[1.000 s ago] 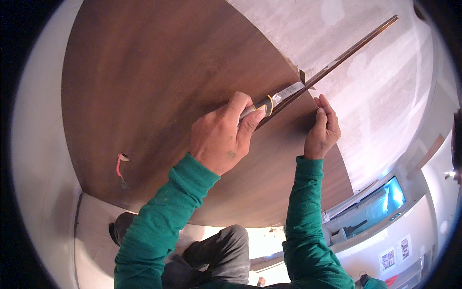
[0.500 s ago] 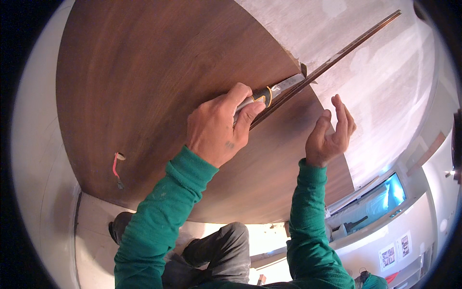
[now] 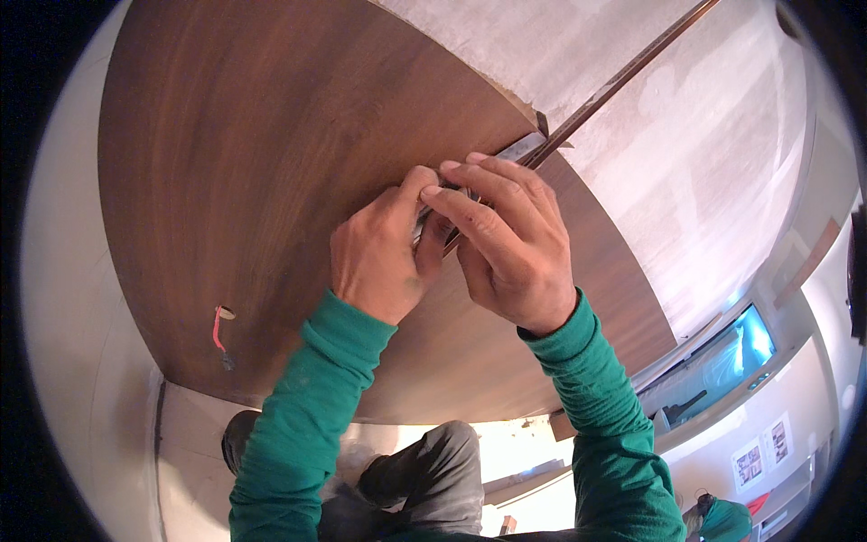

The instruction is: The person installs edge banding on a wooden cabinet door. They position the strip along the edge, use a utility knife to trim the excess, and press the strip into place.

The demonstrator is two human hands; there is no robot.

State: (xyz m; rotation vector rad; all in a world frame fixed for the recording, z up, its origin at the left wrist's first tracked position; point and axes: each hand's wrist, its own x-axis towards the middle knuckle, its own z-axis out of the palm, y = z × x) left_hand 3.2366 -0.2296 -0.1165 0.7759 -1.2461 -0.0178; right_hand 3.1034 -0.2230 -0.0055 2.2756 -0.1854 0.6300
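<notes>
Left hand: the left hand (image 3: 375, 253) is curled around the handle of a flat-bladed tool (image 3: 524, 146), thumb and forefinger toward the far end.
Right hand: the right hand (image 3: 519, 248) reaches in from the right, its bent fingers arched over the tool, fingertips close to the left forefinger (whether they grip the tool, or merely cover it, cannot be told).
Tool: between the hands, mostly hidden by fingers; its grey blade emerges beyond them, directed far and right, alongside the strip.
Strip: a long, narrow dark strip (image 3: 614, 81) slants from beneath the hands toward the far right, crossing the panel's edge.
Panel: a broad brown wood-grain panel (image 3: 244, 163) spreads behind both hands, its curved outline partly due to the fisheye lens.
Edge piece: a small dark piece (image 3: 542, 122) sits at the panel's edge, near the blade's tip.
Pale surface: a blotchy whitish surface (image 3: 686, 181) borders the panel on the far right.
Wire: a red wire (image 3: 219, 330) with a dark end hangs from a hole in the panel, near left.
Sleeves: green sleeves (image 3: 307, 397) cover both forearms.
Right background: a bluish, lit opening (image 3: 722, 370).
</notes>
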